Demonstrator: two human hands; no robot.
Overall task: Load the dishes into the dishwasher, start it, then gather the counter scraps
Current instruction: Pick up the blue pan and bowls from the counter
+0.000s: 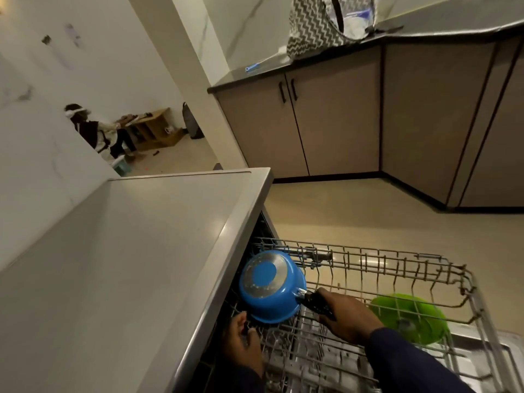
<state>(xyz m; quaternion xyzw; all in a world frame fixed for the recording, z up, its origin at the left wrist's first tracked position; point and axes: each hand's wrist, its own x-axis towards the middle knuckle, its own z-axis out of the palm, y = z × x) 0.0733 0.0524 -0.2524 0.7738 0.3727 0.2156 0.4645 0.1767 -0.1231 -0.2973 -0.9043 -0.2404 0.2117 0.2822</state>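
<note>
head view: right hand (347, 316) grips inverted blue saucepan (269, 287) over rack (397, 265).

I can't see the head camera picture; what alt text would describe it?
A person's right hand holds a blue saucepan upside down by its black handle over a pulled-out dishwasher rack, where a green plate sits. The left hand touches the rack beside a grey counter.

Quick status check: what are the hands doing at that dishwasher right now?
Right hand grips blue pot by its handle, pot upside down over the rack. Left hand at the rack's near edge, grip unclear. Green lid already racked, clear of the pot.
</note>
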